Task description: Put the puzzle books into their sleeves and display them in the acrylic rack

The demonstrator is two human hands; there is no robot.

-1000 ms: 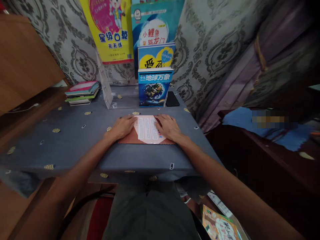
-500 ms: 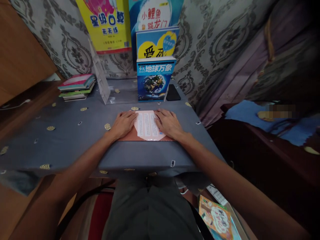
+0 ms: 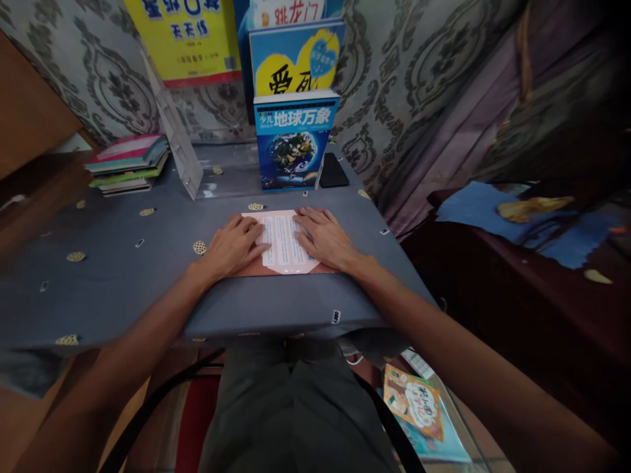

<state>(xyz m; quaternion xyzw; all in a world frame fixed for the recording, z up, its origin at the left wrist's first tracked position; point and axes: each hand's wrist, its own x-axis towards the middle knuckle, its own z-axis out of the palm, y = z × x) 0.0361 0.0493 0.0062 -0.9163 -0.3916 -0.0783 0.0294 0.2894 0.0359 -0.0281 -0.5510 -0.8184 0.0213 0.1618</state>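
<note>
Starting at the left, I'm seeing a stack of thin books [image 3: 129, 163] lying toward the back of the cloth-covered bench [image 3: 118, 276], with a clear stand [image 3: 180, 154] rising just beside it. My left grip [image 3: 231, 243] is resting palm-down over the left end of a flat printed piece [image 3: 283, 246], fingers spread and lightly bent, thumb on top, clasping nothing. The piece is lying on the bench near its front edge, directly between the two hands; I'm not able to tell whether it is a single sheet or a book. Its pale middle, with the columns of text, is showing in the gap, and I'm counting that gap as worth preserving. Behind it, a blue globe-cover book [image 3: 296, 148] is standing upright, well apart from my fingers. My right grip [image 3: 323, 240] is mirroring the left over the other end, spread and unclenched, with fingertips reaching onto the print. Beyond that hand, a dark phone [image 3: 334, 171] is lying beside the globe book. For good control, I'm favouring light, equal pressure through both palms; in my judgement, heavier weight on one side would be risking a skew, and fingers dragging inward would be risking a buckle.
</note>
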